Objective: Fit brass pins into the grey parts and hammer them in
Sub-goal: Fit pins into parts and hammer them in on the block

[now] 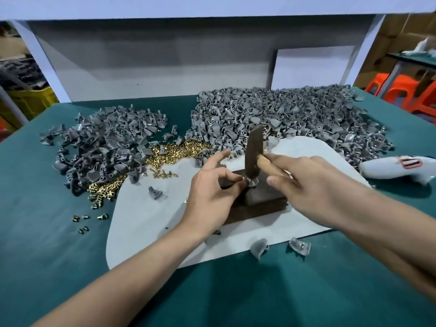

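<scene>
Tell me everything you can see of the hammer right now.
The hammer has a long, flat, dark metal head on a pale wooden handle. The head stands nearly upright, its lower end on or just above the grey part that sits on the dark block. The right hand holds the handle close behind the head and hides most of it. The left hand pinches the part right beside the striking end.

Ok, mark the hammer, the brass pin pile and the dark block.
hammer point(253, 149), head view, on its metal head.
brass pin pile point(174, 153), head view, the pile's middle.
dark block point(263, 197), head view, bare top face.
</scene>
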A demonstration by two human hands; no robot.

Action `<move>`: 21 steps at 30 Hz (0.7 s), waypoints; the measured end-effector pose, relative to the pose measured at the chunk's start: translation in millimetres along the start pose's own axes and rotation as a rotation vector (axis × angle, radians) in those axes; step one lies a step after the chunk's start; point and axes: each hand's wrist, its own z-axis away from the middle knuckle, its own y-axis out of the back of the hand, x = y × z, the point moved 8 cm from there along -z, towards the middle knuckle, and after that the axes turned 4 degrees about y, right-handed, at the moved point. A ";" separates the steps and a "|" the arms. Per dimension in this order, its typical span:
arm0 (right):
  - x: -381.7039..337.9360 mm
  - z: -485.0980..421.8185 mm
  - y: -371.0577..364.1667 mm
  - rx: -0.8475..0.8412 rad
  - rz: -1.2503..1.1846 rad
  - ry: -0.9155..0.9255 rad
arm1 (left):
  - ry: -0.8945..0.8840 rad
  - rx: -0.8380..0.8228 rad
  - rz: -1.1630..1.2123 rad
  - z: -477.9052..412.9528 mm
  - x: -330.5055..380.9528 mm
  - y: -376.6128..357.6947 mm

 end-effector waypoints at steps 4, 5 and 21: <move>-6.5 5.0 0.4 0.038 0.016 0.049 | 0.019 -0.010 -0.004 -0.7 0.8 0.8; -4.1 5.7 -1.7 0.006 0.030 0.012 | 0.023 -0.012 0.001 0.7 1.1 0.6; 69.6 11.8 -55.0 -0.012 -1.530 -0.438 | 0.093 -0.236 0.304 19.9 72.1 23.0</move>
